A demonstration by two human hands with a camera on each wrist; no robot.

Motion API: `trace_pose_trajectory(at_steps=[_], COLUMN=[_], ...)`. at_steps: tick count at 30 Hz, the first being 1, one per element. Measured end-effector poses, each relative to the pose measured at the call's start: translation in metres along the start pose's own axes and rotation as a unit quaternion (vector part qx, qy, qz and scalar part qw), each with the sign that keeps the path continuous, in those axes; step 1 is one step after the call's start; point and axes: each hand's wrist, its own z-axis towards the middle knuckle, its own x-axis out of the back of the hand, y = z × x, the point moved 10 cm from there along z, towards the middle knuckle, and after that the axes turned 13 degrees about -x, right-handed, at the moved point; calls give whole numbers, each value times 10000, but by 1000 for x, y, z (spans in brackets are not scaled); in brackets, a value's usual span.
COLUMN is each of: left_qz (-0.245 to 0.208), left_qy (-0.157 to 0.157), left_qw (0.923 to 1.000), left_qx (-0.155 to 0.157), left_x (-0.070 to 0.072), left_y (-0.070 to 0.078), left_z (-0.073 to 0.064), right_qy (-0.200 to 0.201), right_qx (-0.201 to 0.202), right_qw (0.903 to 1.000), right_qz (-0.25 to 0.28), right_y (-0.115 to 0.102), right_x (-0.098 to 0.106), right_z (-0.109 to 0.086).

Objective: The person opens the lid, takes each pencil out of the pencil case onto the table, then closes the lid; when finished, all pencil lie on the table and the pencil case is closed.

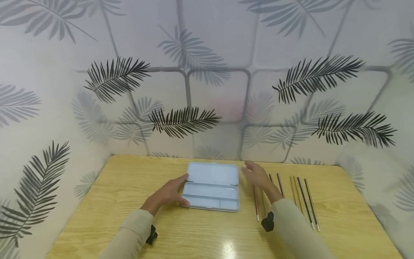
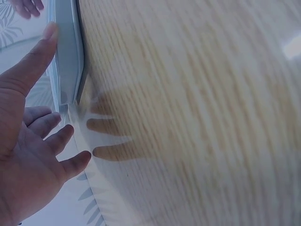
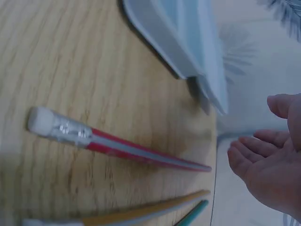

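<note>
A pale blue pencil case (image 1: 208, 189) lies open on the table, its lid (image 1: 212, 174) folded back toward the wall. Inside, its tray is divided into compartments, and no pencils show in them. My left hand (image 1: 169, 192) is at the case's left side, thumb on the front corner and fingers spread by the hinge. In the left wrist view the thumb rests on the case (image 2: 68, 56). To the right of the lid, my right hand (image 1: 258, 175) hovers with relaxed fingers and holds nothing. Below it lies a red pencil (image 3: 146, 154) with a white eraser.
Several pencils lie in a loose row on the right, among them a dark pencil (image 1: 305, 203) and a yellow pencil (image 3: 150, 212). My right forearm crosses over some of them. Behind the wooden table (image 1: 136, 169) hangs a leaf-patterned translucent sheet (image 1: 220, 118).
</note>
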Motion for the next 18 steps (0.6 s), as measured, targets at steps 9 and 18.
trace_pose_trajectory(at_steps=[9,18], left_qz=[-59,182], left_qy=[35,396], left_qw=[9999,9990], left_qx=[-133,89], left_x=[-4,4], left_y=[4,-7], left_z=[1,-5], right_qy=[164,789], right_qx=[64,514], right_qw=[9967,9952], right_qz=[-790,255], right_y=[-15,-33], right_x=[-29,-7], right_z=[13,1])
